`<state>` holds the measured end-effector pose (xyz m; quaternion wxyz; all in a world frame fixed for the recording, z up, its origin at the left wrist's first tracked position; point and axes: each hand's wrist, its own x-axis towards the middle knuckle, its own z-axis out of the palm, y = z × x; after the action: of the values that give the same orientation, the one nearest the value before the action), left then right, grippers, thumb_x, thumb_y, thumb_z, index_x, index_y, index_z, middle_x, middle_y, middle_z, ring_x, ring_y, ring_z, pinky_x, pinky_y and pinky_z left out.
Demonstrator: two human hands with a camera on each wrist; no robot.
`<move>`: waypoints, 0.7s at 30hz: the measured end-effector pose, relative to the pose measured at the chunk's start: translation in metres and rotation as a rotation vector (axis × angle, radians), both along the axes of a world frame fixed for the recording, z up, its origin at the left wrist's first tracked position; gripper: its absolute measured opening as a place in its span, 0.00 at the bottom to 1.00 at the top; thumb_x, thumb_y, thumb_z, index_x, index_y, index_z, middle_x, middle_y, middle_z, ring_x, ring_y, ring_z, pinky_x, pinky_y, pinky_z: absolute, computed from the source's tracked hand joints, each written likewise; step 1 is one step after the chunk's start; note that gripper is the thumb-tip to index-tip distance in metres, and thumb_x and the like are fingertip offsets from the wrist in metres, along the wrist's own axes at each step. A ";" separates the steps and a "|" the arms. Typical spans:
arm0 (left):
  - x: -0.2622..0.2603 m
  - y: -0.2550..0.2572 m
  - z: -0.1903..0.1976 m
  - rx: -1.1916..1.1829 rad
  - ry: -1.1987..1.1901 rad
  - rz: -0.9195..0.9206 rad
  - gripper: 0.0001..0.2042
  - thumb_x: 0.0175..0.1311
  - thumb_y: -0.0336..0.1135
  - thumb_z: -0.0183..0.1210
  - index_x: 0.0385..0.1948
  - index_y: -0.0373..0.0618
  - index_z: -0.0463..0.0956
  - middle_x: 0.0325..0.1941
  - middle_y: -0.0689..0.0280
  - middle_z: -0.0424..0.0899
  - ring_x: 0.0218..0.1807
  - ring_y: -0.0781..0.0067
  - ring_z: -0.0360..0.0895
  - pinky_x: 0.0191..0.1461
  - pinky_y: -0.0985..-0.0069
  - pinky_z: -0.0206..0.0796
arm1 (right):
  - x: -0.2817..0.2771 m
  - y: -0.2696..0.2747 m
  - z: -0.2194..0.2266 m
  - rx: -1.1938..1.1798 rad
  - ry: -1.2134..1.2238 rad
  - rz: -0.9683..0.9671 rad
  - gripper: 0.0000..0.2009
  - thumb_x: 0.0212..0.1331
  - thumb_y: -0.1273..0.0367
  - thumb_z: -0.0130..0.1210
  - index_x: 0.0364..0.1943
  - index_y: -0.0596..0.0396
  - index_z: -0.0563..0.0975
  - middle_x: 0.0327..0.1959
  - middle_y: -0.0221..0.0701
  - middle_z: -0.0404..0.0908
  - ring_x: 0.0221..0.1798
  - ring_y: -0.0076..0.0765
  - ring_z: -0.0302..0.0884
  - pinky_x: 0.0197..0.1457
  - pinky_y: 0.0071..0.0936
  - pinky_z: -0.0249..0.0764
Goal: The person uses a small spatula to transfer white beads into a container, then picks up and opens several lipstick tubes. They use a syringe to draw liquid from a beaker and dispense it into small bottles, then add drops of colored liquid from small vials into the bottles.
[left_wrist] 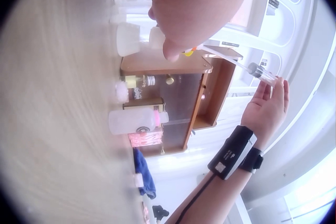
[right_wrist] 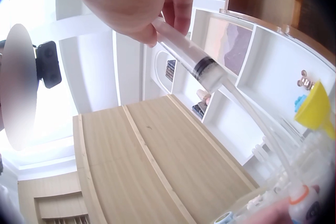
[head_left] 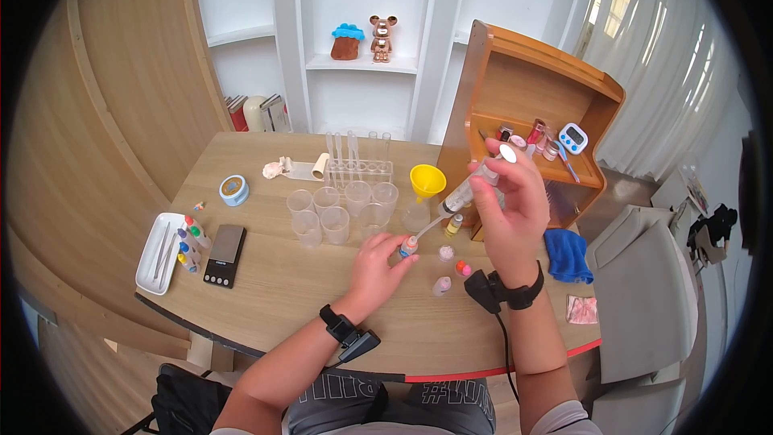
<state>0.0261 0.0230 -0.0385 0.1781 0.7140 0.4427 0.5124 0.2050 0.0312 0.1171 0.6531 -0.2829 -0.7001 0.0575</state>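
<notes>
My left hand (head_left: pixel 377 270) pinches a small bottle (head_left: pixel 408 248) with an orange-red ring at its neck, low over the table. Up and to the right, my right hand (head_left: pixel 515 213) grips a clear syringe (head_left: pixel 461 196) that slants down to the left. A thin flexible tube (right_wrist: pixel 257 116) runs from the syringe's tip to the bottle's mouth. The black plunger seal (right_wrist: pixel 203 67) sits near the front end of the barrel. In the left wrist view, my left hand (left_wrist: pixel 199 3) hides most of the bottle.
Clear plastic cups (head_left: pixel 335 225) and a test tube rack (head_left: pixel 362 169) stand beyond my left hand. A yellow funnel (head_left: pixel 427 180) rests at the back. Small jars (head_left: pixel 446 253) lie between my arms. A scale (head_left: pixel 225 256) and white tray (head_left: pixel 146 274) sit left; a wooden cabinet (head_left: pixel 475 80) stands right.
</notes>
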 end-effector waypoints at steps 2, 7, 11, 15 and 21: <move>0.000 0.000 0.000 -0.001 0.002 0.002 0.17 0.53 0.32 0.73 0.45 0.42 0.83 0.35 0.63 0.79 0.36 0.66 0.75 0.38 0.71 0.70 | -0.001 0.000 -0.001 -0.015 -0.007 0.002 0.14 0.57 0.81 0.64 0.48 0.60 0.80 0.60 0.43 0.78 0.51 0.33 0.83 0.48 0.26 0.84; 0.000 -0.001 0.002 0.003 -0.001 -0.001 0.17 0.53 0.31 0.73 0.45 0.42 0.83 0.35 0.62 0.79 0.36 0.65 0.76 0.39 0.71 0.71 | -0.003 0.003 -0.003 -0.041 0.034 0.078 0.16 0.57 0.81 0.64 0.50 0.61 0.78 0.62 0.45 0.75 0.52 0.33 0.82 0.50 0.27 0.84; -0.001 -0.001 0.002 -0.004 0.002 -0.005 0.17 0.53 0.31 0.73 0.45 0.41 0.83 0.36 0.62 0.80 0.36 0.65 0.76 0.39 0.71 0.71 | -0.003 0.003 -0.003 -0.022 0.013 0.074 0.18 0.57 0.81 0.64 0.52 0.61 0.76 0.64 0.45 0.73 0.53 0.34 0.82 0.51 0.27 0.85; -0.001 -0.001 0.002 -0.002 -0.002 -0.005 0.17 0.53 0.31 0.73 0.45 0.41 0.83 0.36 0.62 0.80 0.37 0.65 0.77 0.39 0.71 0.71 | -0.001 0.005 -0.003 0.012 -0.004 0.059 0.19 0.58 0.82 0.63 0.54 0.60 0.75 0.65 0.45 0.72 0.54 0.34 0.82 0.51 0.27 0.85; 0.000 -0.002 0.003 -0.065 -0.022 -0.022 0.16 0.54 0.33 0.72 0.45 0.42 0.83 0.37 0.60 0.81 0.41 0.58 0.77 0.44 0.66 0.70 | -0.001 0.003 -0.001 -0.017 -0.007 0.082 0.22 0.58 0.82 0.63 0.57 0.59 0.72 0.67 0.45 0.70 0.51 0.31 0.82 0.49 0.26 0.85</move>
<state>0.0260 0.0205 -0.0351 0.2119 0.7068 0.4494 0.5036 0.2038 0.0341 0.1165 0.6452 -0.2596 -0.7130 0.0893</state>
